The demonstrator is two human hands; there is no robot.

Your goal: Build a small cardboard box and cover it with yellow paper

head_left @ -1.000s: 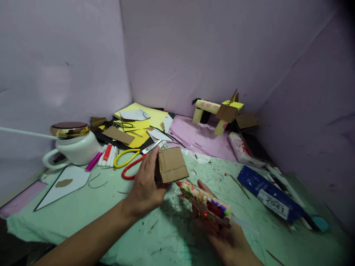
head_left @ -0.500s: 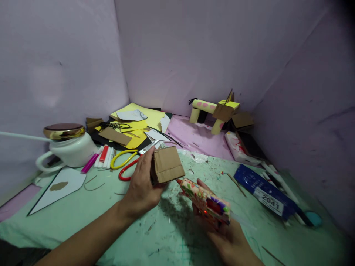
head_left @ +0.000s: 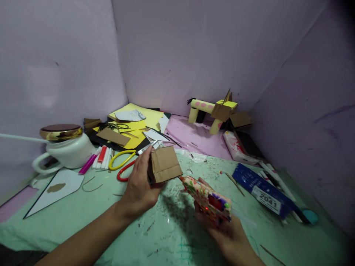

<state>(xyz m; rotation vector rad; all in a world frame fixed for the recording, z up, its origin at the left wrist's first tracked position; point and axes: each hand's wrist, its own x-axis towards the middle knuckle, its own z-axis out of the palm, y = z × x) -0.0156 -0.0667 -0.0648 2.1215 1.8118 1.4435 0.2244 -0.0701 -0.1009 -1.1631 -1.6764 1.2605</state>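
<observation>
My left hand (head_left: pixel 142 183) grips a small cardboard box (head_left: pixel 166 164) by its left side, holding it above the green cloth. Wrapped in my right hand (head_left: pixel 219 229) is a hot glue gun (head_left: pixel 206 197) with a floral pattern and a small red light glowing. Its nozzle points up and left, close to the box's lower right corner; whether they touch I cannot tell. Behind my left hand lie scissors (head_left: pixel 123 159) with one yellow and one red handle loop, partly hidden by the hand and box.
At left stand a white lidded mug (head_left: pixel 70 151) and several markers (head_left: pixel 102 155). Yellow paper (head_left: pixel 133 138) and cardboard scraps lie at the back. A spotted paper animal figure (head_left: pixel 205 106) stands at back right, a blue packet (head_left: pixel 255 186) nearer me.
The view has shifted slightly, so everything sits a little further left. The glue gun's nozzle has moved slightly right and up relative to the box. Both hands keep their hold.
</observation>
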